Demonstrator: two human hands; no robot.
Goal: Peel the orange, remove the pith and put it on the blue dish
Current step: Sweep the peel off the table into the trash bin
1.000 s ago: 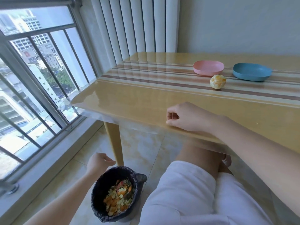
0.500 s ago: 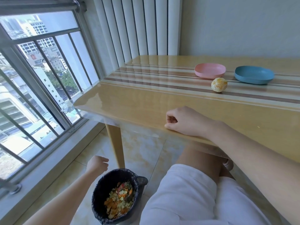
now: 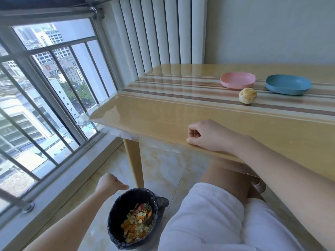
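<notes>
While the orange [image 3: 247,95] sat bare of its peel on the striped far part of the surface [image 3: 163,120], neither hand was on it. It lay just in front of the gap between two dishes, near both and touching neither: the pink dish [image 3: 237,80] behind it to the left and the blue dish [image 3: 288,84] behind it to the right. Pale pith showed in patches over the fruit.

The right hand [image 3: 206,135] rested on the near edge of the surface, well apart from the orange. Its fingers [image 3: 193,132] were curled in under the palm like a loose fist, and nothing could be seen inside them.

The left hand [image 3: 108,184] hung low beside the table leg, just above the far rim of a small bin [image 3: 116,214] that stood on the tiled floor [image 3: 163,171]. It was seen from the back, with one fingertip poking out toward the bin. Whether those fingers pinched anything could not be told.

The bin had a black bag for a liner, and orange, yellow and red scraps [image 3: 137,221] lay in it. A knee in white shorts [image 3: 208,223] was just beside it. A barred window [image 3: 54,87] ran along the left, and white vertical slats [image 3: 163,33] stood behind the surface.
</notes>
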